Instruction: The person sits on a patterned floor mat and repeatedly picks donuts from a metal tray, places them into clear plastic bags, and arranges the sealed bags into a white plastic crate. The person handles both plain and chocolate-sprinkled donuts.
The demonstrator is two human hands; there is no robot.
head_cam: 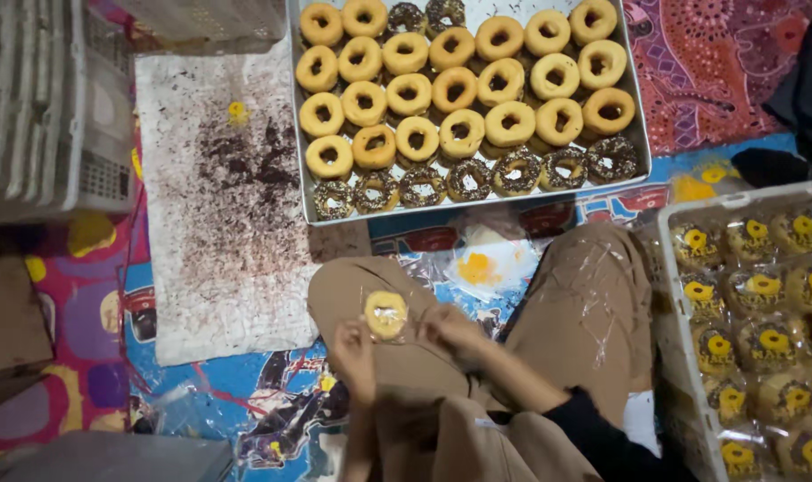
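Fingers (370, 332) of both hands clamp one clear-bagged doughnut (385, 314) over the lap; crate (683, 357) (right side) holds many bagged, metal tray (642, 134) remains nearly full of unbagged ones.

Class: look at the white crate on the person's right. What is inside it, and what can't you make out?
The white crate holds doughnuts wrapped in clear bags with yellow labels, packed side by side. Whether more layers lie beneath them is hidden, and the crate's lower right runs out of frame.
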